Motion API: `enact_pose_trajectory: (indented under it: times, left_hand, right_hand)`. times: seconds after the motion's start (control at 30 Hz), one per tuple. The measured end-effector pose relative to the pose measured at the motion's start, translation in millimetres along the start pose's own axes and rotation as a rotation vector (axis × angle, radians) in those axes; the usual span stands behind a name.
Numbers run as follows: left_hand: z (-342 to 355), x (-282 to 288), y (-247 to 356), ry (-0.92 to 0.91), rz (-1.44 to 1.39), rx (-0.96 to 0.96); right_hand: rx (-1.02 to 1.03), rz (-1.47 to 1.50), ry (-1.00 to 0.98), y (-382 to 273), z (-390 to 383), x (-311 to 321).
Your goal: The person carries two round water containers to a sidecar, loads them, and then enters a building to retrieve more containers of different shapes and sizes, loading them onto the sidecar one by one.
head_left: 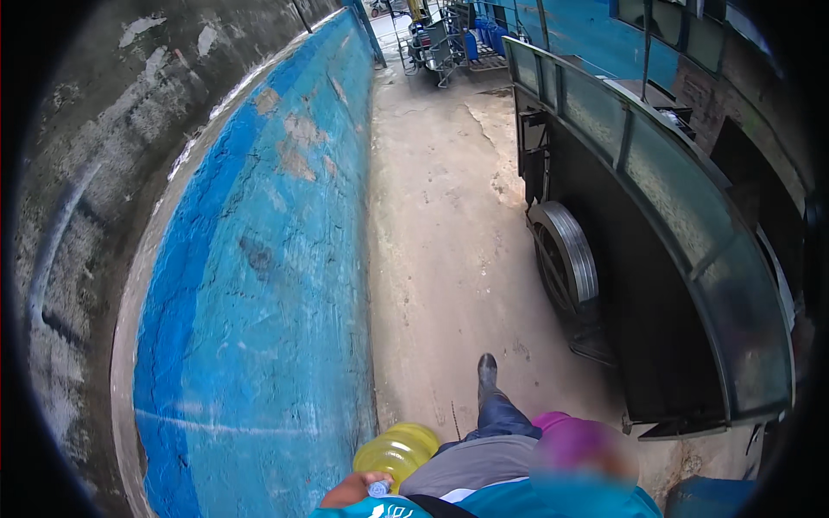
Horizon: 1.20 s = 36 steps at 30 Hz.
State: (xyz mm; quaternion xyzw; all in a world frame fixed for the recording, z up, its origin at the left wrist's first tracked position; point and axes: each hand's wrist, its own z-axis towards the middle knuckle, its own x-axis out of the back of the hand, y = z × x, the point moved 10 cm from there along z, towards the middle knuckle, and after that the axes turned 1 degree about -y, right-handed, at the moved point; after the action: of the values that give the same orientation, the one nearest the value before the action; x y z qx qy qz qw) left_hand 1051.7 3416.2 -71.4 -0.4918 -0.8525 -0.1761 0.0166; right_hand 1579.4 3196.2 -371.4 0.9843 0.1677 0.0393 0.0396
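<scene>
Peeling, flaking paint covers the rough blue wall [276, 345] beside the worn concrete floor [440, 216]. My left hand [361, 483] is clenched at the pale-capped neck of a ribbed, rounded, translucent yellow jug [401, 451] by my left hip; the neck points back toward me, long axis slanting forward. My right hand is out of sight; I cannot tell its grasp. White print [395, 511] marks my teal shirt [505, 496].
</scene>
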Motion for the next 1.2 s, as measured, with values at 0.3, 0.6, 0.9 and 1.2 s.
enact_pose_trajectory:
  times: [0.3, 0.6, 0.9, 1.2]
  left_hand:
    - [171.5, 295.7, 335.6, -0.034, 0.099, -0.02]
    - [347.9, 558.9, 637.7, -0.134, 0.189, -0.003]
    - [523.0, 787.7, 953.0, -0.203, 0.283, -0.035]
    - [678.8, 929.7, 1288.2, -0.249, 0.344, 0.03]
  right_hand:
    - [-0.069, 0.053, -0.117, -288.2, 46.7, 214.1]
    - [0.016, 0.118, -0.115, -628.4, 54.4, 443.5]
    - [-0.055, 0.273, -0.141, -890.9, 30.5, 671.4]
    - [-0.126, 0.418, -0.36, -1089.1, 72.7, 885.9]
